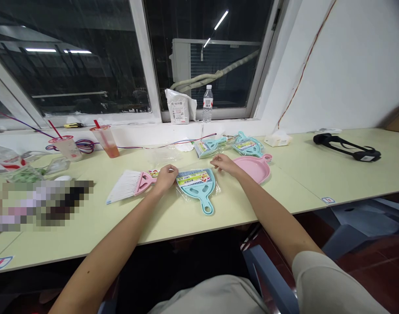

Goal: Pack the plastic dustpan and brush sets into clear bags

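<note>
A light-blue dustpan and brush set [198, 190] lies on the table in a clear plastic bag [184, 195], with its handle toward me and a yellow-green label across it. At the upper left corner of the bag, my left hand [166, 178] is closed with its fingertips on the plastic. My right hand [225, 165] pinches at the bag's upper right edge; the thin film there is hard to see. A pink hand brush [134, 186] with white bristles lies left of my left hand. The pink dustpan [253, 169] sits beneath and beside my right wrist.
Two more bagged blue sets [210, 145] lie behind. Drink cups [106, 141] with red straws stand at the back left. A water bottle [208, 104] and white package [180, 107] stand on the sill. A tissue pack [278, 138] and black headgear [346, 147] lie to the right.
</note>
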Available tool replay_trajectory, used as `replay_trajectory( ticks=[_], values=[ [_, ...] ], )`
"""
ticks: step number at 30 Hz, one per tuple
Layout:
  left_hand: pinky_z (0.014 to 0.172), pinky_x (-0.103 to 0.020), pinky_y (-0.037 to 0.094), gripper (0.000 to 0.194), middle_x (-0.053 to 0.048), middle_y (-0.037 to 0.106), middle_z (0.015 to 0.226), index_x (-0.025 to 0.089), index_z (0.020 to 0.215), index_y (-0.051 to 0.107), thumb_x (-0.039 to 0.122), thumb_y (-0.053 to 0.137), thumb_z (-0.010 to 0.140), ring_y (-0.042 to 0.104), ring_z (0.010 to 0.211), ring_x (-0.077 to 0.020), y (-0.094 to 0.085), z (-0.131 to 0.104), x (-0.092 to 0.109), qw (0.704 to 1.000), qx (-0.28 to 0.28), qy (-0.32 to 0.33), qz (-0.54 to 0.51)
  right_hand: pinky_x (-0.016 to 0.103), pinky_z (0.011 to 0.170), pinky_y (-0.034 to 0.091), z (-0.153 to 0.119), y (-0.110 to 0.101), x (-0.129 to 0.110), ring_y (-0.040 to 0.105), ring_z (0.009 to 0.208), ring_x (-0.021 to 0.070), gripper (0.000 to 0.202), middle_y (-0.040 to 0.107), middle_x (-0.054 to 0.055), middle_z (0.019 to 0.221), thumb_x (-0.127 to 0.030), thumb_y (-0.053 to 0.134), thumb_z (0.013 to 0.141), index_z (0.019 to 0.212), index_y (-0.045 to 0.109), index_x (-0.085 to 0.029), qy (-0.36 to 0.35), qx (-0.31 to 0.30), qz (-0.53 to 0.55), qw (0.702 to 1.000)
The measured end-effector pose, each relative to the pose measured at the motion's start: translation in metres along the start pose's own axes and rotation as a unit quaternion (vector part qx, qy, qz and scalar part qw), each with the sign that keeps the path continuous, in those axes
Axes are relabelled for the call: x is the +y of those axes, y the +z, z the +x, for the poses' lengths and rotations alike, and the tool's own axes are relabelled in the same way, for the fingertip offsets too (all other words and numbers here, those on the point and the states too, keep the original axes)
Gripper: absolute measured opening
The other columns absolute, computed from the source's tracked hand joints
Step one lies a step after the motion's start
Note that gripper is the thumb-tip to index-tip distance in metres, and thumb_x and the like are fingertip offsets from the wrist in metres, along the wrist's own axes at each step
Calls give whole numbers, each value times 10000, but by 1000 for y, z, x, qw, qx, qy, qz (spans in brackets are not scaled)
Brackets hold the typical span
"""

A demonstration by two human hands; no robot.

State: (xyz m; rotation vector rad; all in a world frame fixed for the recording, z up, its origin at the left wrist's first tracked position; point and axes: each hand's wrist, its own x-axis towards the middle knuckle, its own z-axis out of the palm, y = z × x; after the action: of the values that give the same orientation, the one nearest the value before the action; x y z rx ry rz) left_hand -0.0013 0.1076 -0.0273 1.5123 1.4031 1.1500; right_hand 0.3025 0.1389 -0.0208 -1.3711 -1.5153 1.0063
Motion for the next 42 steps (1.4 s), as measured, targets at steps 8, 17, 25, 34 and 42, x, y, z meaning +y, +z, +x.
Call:
replay_trajectory(
  ticks=[8,17,25,34,42],
  values=[
    [746,-314,459,162,-55,693,881,204,860,643,83,539,828,628,834,-212,-1,-1,-7,929,-38,201,309,291,786,548,6,28,24,671,819,174,529,681,1,841,-118,822,633,1129,659,-204,-90,-131,13,987],
    [938,-396,470,403,-143,691,1065,164,1179,725,59,421,937,600,1056,-280,4,-9,6,817,-108,320,468,251,745,453,2,33,25,590,792,156,173,629,22,856,-50,592,718,785,692,-173,-229,-54,-213,948],
    [886,-403,448,525,-131,620,1056,259,1281,733,40,427,914,559,990,-278,-6,-14,10,754,-158,402,495,277,790,408,-2,37,17,579,854,198,283,617,57,800,23,496,716,635,676,-180,-293,-36,-373,880],
    [936,-409,440,463,-109,645,997,261,1195,791,104,465,907,580,991,-268,-8,-18,15,767,-186,417,451,300,833,385,-2,41,8,581,878,218,236,679,87,824,-13,545,746,671,703,-171,-294,-59,-482,823],
    [760,-361,441,373,-121,699,917,232,1036,807,356,458,999,640,859,-267,-3,-30,23,792,-184,362,456,303,684,328,-8,41,4,620,880,226,186,743,112,943,-136,578,849,771,740,-185,-168,-32,-509,844]
  ],
)
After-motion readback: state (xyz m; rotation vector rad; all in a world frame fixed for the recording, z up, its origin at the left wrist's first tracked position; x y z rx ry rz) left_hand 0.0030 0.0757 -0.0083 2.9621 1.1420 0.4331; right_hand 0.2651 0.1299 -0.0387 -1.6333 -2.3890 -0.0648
